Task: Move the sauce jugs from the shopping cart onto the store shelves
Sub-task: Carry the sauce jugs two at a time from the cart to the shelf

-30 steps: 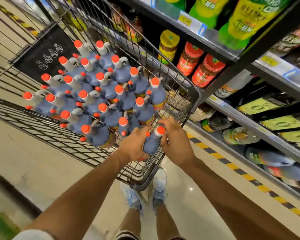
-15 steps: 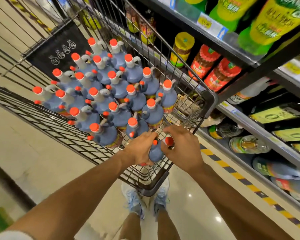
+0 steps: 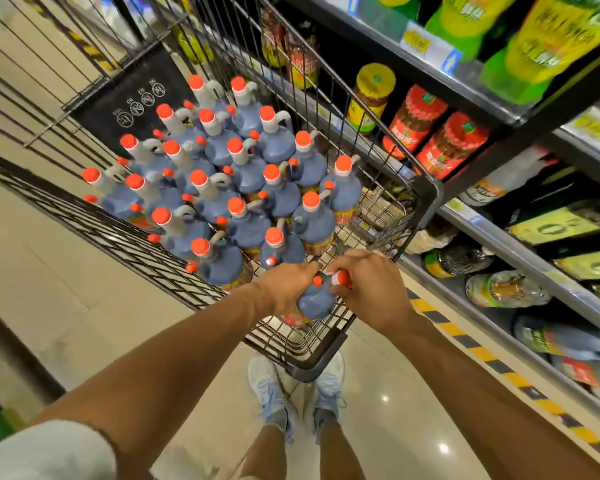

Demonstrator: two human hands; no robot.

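A black wire shopping cart (image 3: 426,192) holds several dark sauce jugs (image 3: 246,174) with orange caps and grey handles, standing upright and packed together. At the cart's near corner I hold one sauce jug (image 3: 315,298) with both hands. My left hand (image 3: 284,289) grips its body from the left. My right hand (image 3: 368,289) wraps round its neck and handle, just under the orange cap. The jug leans to the right, its base hidden by my left hand. The store shelves (image 3: 520,251) run along the right of the cart.
The shelves carry red-lidded jars (image 3: 451,143), a yellow-lidded jar (image 3: 373,95), green bottles (image 3: 548,43) on top and lying bottles (image 3: 499,289) lower down. Yellow-black tape (image 3: 492,365) marks the floor at the shelf base. My shoes (image 3: 271,393) stand right behind the cart.
The view has shifted, so the cart appears further right and lower. Both hands stay on the same jug, which has tilted more toward the right.
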